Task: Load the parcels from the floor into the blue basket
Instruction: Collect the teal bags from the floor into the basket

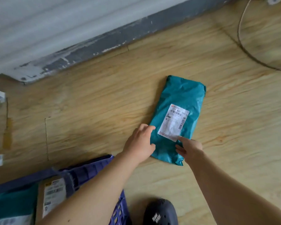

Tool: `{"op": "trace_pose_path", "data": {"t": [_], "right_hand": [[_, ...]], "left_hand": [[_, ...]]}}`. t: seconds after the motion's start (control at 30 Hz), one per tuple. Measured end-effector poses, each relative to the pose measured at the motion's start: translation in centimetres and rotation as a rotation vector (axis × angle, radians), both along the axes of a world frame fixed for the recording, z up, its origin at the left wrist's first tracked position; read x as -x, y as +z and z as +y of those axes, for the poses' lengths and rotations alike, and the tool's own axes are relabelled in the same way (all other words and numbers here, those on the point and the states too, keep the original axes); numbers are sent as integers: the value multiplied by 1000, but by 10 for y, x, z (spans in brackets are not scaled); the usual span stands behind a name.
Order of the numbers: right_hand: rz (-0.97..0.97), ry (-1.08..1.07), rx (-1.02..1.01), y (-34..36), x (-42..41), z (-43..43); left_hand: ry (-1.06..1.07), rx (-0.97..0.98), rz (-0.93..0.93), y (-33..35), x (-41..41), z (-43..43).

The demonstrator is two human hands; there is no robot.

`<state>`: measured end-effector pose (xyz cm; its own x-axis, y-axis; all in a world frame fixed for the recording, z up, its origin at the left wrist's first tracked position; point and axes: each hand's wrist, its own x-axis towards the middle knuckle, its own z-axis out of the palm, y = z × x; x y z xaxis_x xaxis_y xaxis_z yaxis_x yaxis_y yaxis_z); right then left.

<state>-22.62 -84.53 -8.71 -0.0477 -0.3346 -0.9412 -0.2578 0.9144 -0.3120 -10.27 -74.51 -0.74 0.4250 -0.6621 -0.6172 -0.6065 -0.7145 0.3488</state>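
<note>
Lying flat on the pale wood-grain plank floor [91, 101], the crinkly teal plastic mailer parcel [178, 98] runs long-ways away from you, its far end tipped a little to your right and the near short end closest to your hands. Its white rectangular shipping label [173, 122] faces up on the near half. Your left hand [140, 142] is on the near left edge, fingers loosely spread and curled onto the wrap, not closed around anything. Your right hand [191, 149] sits at the near right corner, index finger stretched onto the label's corner, the rest open, nothing gripped yet either.

The dark blue slotted plastic basket [94, 168] is just beside your left forearm, low left, with a brown cardboard box [53, 197] and another teal bag [13, 203] already in it. Your dark clog shoe [161, 211] is near the bottom. Bare floor all round the parcel; the grey scuffed skirting board [104, 44] and a thin cable [243, 43] are well apart from it.
</note>
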Motion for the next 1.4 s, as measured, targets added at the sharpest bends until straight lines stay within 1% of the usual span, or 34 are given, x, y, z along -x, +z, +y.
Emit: {"op": "trace_pose_path", "data": {"t": [0.07, 0.17, 0.3, 0.47, 0.6, 0.7, 0.77, 0.9, 1.0, 1.1, 1.2, 1.3, 1.4], "right_hand": [[11, 47, 43, 13, 2, 4], [19, 120, 105, 50, 17, 4], [72, 315, 196, 126, 43, 1], [89, 574, 245, 234, 74, 6], [104, 832, 299, 319, 102, 12], [173, 1120, 369, 380, 124, 27], [201, 1264, 409, 419, 136, 40], [228, 1505, 507, 474, 142, 61], [221, 1599, 582, 508, 135, 79], [175, 1667, 628, 530, 118, 98], [116, 1717, 677, 543, 96, 122], [70, 1780, 739, 545, 78, 151], [44, 1804, 811, 539, 61, 181]], "left_hand": [[25, -3, -3, 8, 1, 5], [52, -4, 22, 39, 11, 13], [27, 5, 32, 99, 31, 23], [37, 62, 37, 187, 55, 39], [33, 81, 36, 258, 74, 57], [37, 105, 26, 310, 91, 73], [50, 119, 11, 347, 103, 87], [23, 168, -99, 404, 116, 114], [-7, 226, -262, 440, 115, 139], [-58, 228, -380, 466, 106, 167], [-34, 187, -394, 481, 92, 197], [1, 99, -356, 482, 75, 229], [16, 28, -389, 479, 58, 262]]}}
